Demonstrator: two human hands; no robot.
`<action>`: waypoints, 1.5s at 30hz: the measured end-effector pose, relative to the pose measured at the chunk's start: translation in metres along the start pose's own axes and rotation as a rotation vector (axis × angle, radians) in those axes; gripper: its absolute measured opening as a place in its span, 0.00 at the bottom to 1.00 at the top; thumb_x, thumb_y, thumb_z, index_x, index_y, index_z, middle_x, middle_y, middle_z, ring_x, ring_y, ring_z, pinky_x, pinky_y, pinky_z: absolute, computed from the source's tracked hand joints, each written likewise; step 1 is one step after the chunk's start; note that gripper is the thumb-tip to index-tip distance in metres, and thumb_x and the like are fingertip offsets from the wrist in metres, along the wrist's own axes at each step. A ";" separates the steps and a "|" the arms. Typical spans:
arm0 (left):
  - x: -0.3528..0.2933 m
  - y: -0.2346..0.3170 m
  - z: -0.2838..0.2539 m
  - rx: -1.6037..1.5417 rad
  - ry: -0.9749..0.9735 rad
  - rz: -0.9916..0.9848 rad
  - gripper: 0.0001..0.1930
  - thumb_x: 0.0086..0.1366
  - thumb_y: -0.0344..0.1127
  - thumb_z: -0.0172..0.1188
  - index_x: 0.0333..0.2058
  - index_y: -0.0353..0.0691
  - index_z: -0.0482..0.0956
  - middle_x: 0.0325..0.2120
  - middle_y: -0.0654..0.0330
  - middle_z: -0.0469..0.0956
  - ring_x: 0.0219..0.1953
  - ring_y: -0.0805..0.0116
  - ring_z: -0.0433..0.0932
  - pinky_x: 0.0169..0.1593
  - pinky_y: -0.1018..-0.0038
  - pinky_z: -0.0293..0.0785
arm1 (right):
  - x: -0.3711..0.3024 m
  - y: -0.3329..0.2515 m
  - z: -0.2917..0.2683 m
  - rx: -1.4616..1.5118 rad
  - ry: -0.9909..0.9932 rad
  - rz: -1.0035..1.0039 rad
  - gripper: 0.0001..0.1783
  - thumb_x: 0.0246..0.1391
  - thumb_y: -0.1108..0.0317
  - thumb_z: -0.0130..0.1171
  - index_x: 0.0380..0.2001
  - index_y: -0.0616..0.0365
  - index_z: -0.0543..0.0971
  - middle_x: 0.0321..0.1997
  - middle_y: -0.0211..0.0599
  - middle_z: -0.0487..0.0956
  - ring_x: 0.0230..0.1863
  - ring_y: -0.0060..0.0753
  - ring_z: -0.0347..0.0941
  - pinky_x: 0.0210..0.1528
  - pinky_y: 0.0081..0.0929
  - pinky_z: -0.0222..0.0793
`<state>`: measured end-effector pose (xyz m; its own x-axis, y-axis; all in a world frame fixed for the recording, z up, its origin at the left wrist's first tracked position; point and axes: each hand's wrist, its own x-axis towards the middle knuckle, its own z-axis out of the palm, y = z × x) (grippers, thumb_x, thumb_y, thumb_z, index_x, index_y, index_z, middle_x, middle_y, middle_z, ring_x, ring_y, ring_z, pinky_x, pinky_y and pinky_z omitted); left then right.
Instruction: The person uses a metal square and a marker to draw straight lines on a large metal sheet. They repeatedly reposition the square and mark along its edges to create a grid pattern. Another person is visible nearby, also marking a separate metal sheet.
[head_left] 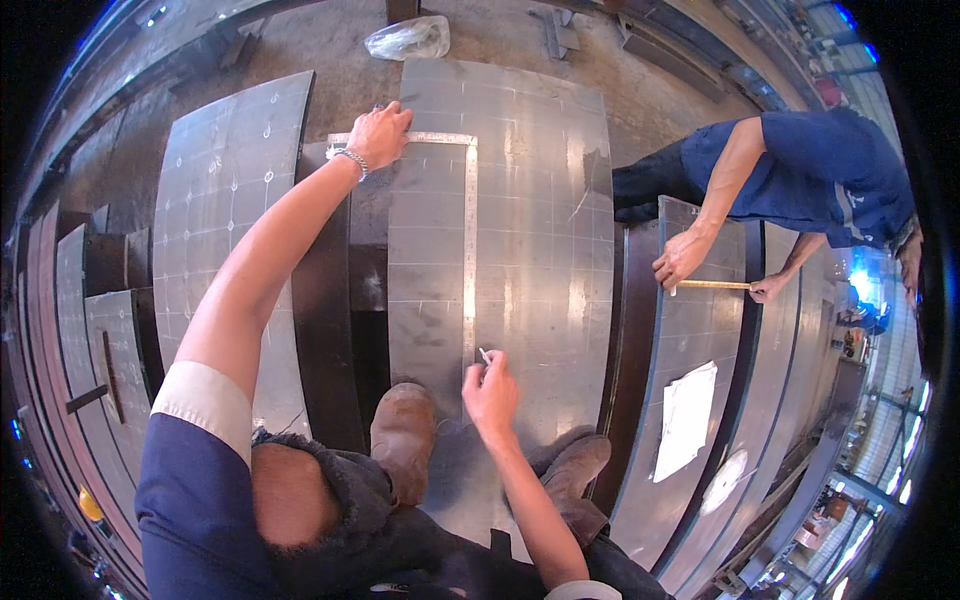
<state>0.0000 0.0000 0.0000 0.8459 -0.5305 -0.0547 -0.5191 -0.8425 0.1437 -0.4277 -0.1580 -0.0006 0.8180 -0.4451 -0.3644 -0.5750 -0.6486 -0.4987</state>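
Observation:
My left hand (380, 137) grips the short arm of a steel framing square (470, 230) near the left edge of a grey steel plate (545, 330). The square's long arm runs down the plate toward me. Close to the lower end of that arm is my right hand (490, 398), closed round a thin white stick of chalk (485, 355) with its tip showing above the fingers. Faint white lines cross the plate. My boots (403, 430) stand on or beside its near end.
To the left lies another plate (230, 200) marked with a white grid and small circles. At right, a co-worker in blue (800, 170) stretches a yellow tape measure (715, 284) across a further plate. White papers (686, 420) rest there. Dark gaps separate the plates. A clear plastic bag (408, 40) lies beyond.

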 end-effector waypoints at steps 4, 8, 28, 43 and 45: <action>-0.002 -0.012 -0.003 -0.016 -0.056 -0.049 0.14 0.64 0.38 0.66 0.44 0.41 0.76 0.44 0.54 0.79 0.48 0.47 0.81 0.50 0.53 0.78 | -0.014 -0.010 0.015 0.027 0.128 -0.099 0.18 0.59 0.62 0.64 0.46 0.59 0.72 0.33 0.50 0.81 0.35 0.58 0.80 0.38 0.51 0.75; 0.001 -0.035 -0.005 0.045 -0.052 -0.054 0.13 0.64 0.37 0.65 0.45 0.42 0.76 0.43 0.55 0.80 0.48 0.47 0.81 0.49 0.52 0.78 | -0.014 -0.018 0.029 0.144 0.113 -0.076 0.16 0.59 0.59 0.66 0.42 0.56 0.74 0.28 0.42 0.80 0.28 0.51 0.79 0.31 0.47 0.74; 0.038 -0.069 -0.003 0.245 0.102 -0.218 0.10 0.70 0.35 0.51 0.47 0.48 0.77 0.45 0.55 0.80 0.48 0.50 0.83 0.46 0.53 0.79 | -0.002 -0.049 0.052 0.271 0.252 -0.086 0.15 0.57 0.59 0.69 0.40 0.56 0.78 0.25 0.37 0.79 0.24 0.41 0.77 0.28 0.39 0.73; 0.067 -0.063 0.005 0.186 0.174 -0.235 0.11 0.70 0.40 0.54 0.48 0.49 0.79 0.46 0.56 0.81 0.50 0.52 0.81 0.50 0.54 0.77 | 0.000 -0.049 0.056 0.247 0.334 -0.052 0.15 0.53 0.58 0.73 0.32 0.55 0.80 0.20 0.33 0.78 0.19 0.37 0.75 0.23 0.37 0.70; 0.062 -0.045 -0.004 0.113 0.250 -0.176 0.12 0.67 0.40 0.61 0.48 0.49 0.81 0.46 0.57 0.81 0.51 0.52 0.81 0.52 0.55 0.77 | 0.000 -0.048 0.057 0.266 0.354 -0.049 0.15 0.52 0.58 0.74 0.31 0.55 0.80 0.22 0.34 0.81 0.20 0.36 0.77 0.23 0.36 0.72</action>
<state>0.0766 0.0055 -0.0063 0.9205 -0.3481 0.1776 -0.3605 -0.9318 0.0422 -0.4012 -0.0918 -0.0214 0.7721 -0.6320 -0.0667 -0.4815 -0.5134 -0.7104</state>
